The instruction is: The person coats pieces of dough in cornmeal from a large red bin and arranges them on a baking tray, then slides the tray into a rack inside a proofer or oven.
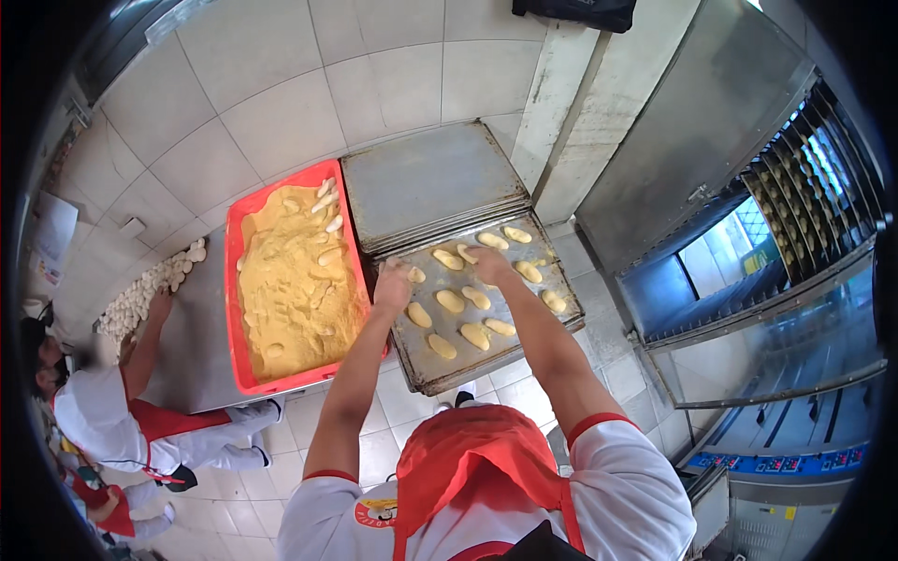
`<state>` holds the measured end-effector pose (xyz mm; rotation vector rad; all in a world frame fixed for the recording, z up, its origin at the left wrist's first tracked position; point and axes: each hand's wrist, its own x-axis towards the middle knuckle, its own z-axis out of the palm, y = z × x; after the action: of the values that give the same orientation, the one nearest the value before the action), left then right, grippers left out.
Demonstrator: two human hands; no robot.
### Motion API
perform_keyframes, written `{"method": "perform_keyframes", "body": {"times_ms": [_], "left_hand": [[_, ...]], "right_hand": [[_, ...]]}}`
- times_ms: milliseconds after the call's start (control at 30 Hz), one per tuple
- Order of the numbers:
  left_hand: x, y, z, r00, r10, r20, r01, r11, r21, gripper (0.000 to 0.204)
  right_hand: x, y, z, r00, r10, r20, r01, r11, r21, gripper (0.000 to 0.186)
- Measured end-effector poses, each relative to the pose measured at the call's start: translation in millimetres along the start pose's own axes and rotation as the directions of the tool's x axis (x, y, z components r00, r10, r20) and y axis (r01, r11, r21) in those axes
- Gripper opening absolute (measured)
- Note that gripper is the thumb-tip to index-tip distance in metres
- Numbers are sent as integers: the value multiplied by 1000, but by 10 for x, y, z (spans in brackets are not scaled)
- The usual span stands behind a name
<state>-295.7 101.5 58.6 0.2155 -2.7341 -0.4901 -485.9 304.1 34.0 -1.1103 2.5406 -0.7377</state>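
Note:
A dark metal baking tray lies before me, with several oval dough pieces coated in yellow crumbs spread over it. At its left edge my left hand has its fingers closed on a small dough piece. My right hand reaches over the middle of the tray, its fingers closed around the end of another dough piece. To the left stands a red plastic bin filled with yellow crumbs. Paler dough pieces lie along its far right side.
Stacked baking trays sit behind the one under my hands. At the far left a co-worker reaches toward a heap of white dough pieces on the metal table. A rack of loaded trays stands in an open metal cabinet at right.

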Motion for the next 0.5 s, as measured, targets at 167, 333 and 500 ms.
{"method": "perform_keyframes", "body": {"times_ms": [167, 333, 500], "left_hand": [[-1043, 240, -150, 865, -472, -170, 409, 860, -306, 41], [-1709, 856, -134, 835, -550, -24, 491, 764, -419, 46], [-1933, 604, -128, 688, -650, 322, 674, 407, -616, 52]], "right_hand": [[-41, -847, 54, 965, -261, -5, 259, 959, -116, 49], [-98, -600, 454, 991, -109, 78, 107, 994, 21, 42], [-366, -446, -37, 971, 42, -234, -47, 999, -15, 36]]}}
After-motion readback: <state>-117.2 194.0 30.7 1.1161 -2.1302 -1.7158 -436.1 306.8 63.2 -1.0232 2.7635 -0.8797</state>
